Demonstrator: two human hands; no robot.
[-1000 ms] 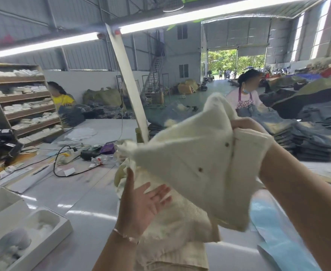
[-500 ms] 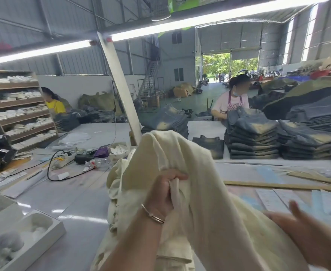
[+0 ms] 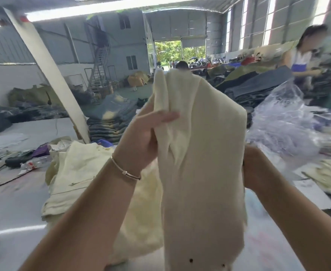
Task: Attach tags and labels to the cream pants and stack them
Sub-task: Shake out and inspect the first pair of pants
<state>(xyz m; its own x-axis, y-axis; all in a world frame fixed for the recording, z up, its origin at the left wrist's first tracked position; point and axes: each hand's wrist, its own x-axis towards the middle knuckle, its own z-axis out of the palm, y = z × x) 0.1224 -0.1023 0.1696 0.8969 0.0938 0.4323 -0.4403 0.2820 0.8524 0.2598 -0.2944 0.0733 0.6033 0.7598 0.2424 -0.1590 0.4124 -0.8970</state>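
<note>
Both hands hold pants (image 3: 200, 163) up, likely to straighten them: left hand (image 3: 147, 137) pinches fold near top, right hand (image 3: 253, 167) grips edge lower, fingers hidden behind cloth.

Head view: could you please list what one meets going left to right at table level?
Clutter of bottles and cables → pile of cream pants → left hand → held cream pants → right hand → clear plastic bag.
</note>
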